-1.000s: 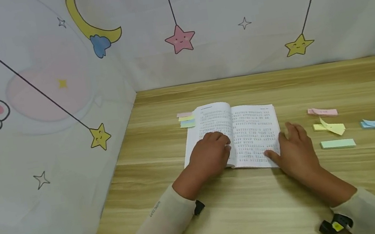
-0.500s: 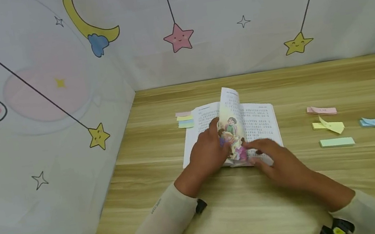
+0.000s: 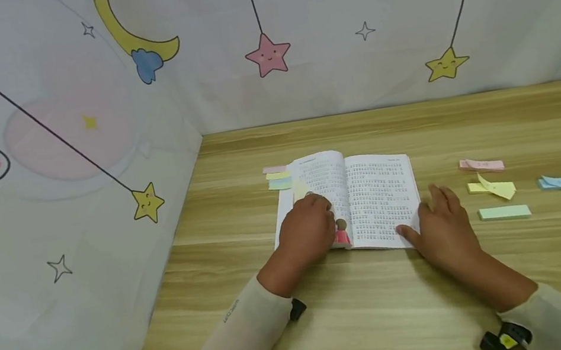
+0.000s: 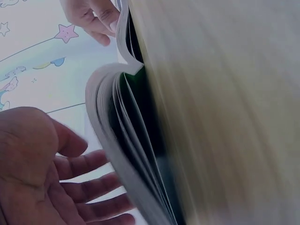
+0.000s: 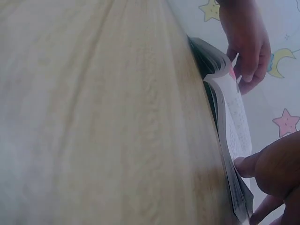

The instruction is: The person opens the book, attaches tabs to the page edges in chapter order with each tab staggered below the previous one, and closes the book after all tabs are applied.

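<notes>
Open white-paged book (image 3: 381,196) was straddled at its right edge (image 3: 413,180) by spread right grip (image 3: 444,229); left page (image 3: 324,170) was partly covered by loose left grip (image 3: 306,228); nothing was clasped.

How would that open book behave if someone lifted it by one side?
The book would probably flop, since its pages curve softly toward the spine. Leaves may fan apart, as the left wrist view shows gaps between some. Rolling seems unlikely, with it spread wide on the table.
</notes>
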Motion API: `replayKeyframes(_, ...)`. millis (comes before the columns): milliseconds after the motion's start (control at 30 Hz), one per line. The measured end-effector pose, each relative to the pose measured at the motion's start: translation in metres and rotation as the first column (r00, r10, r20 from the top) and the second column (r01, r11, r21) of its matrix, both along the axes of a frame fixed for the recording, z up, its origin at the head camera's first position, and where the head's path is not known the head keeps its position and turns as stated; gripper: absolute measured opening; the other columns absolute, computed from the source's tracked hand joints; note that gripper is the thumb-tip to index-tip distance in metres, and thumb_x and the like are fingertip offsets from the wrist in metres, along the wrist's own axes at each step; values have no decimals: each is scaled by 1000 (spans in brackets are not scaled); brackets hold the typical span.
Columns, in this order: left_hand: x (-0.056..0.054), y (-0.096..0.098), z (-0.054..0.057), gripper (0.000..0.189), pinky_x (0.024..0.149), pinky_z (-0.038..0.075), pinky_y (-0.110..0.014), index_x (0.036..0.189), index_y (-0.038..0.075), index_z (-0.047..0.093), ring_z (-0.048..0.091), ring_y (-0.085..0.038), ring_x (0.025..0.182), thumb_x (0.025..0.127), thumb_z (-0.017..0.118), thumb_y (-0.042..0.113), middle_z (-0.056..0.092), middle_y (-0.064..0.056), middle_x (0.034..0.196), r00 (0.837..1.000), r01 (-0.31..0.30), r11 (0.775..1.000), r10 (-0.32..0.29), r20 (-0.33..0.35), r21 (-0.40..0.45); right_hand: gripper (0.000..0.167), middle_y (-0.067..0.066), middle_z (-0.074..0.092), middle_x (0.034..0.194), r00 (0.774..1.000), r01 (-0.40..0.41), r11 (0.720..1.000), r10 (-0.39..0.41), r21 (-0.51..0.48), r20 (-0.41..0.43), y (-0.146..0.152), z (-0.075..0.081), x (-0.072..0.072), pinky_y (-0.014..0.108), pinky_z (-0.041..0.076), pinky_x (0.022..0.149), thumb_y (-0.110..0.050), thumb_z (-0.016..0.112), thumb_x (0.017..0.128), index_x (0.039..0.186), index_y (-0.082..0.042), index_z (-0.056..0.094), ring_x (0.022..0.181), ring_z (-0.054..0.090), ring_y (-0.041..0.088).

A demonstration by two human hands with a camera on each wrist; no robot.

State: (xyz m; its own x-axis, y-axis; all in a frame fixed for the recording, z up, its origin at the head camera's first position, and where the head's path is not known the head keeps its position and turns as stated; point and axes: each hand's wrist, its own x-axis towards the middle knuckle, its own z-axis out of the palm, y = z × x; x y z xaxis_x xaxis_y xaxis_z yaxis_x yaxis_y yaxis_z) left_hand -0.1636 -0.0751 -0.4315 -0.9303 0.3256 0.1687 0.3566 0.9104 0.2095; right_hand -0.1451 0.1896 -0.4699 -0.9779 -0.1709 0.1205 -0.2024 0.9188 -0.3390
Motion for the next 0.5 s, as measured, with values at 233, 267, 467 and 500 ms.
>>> replayKeyframes(233, 2, -1, 3, 21, 63, 53, -34, 111, 10, 68, 65, -20, 94, 102, 59, 26, 65, -3, 113, 979, -80, 996, 72, 192, 31, 64, 45, 32, 147, 1000, 9, 1000, -8, 20, -25, 0, 4, 0, 73, 27, 104, -32, 80, 88, 110, 25, 62, 138, 24, 61)
replayKeyframes(267, 2, -1, 3, 21, 64, 52, -34, 110, 10, 68, 64, -21, 95, 102, 60, 28, 65, -4, 114, 976, -78, 996, 70, 205, 33, 63, 45, 32, 147, 1000, 12, 1000, -11, 16, -17, 0, 4, 0, 74, 27, 104, -32, 80, 88, 110, 25, 62, 138, 24, 61)
replayKeyframes(467, 2, -2, 3, 25, 69, 52, -36, 104, 12, 63, 62, -24, 99, 100, 66, 36, 63, -7, 121, 970, -59, 998, 50, 239, 28, 62, 44, 33, 147, 1000, 20, 1000, -20, 7, 8, -1, 5, 0, 73, 27, 103, -33, 79, 89, 110, 24, 63, 137, 24, 60)
replayKeyframes(500, 2, -2, 3, 25, 69, 52, -36, 105, 12, 63, 62, -24, 99, 101, 66, 36, 63, -7, 121, 971, -53, 998, 46, 236, 23, 62, 44, 34, 146, 1000, 20, 1000, -20, 8, -2, -1, 5, 0, 73, 28, 103, -32, 79, 89, 110, 24, 63, 137, 25, 60)
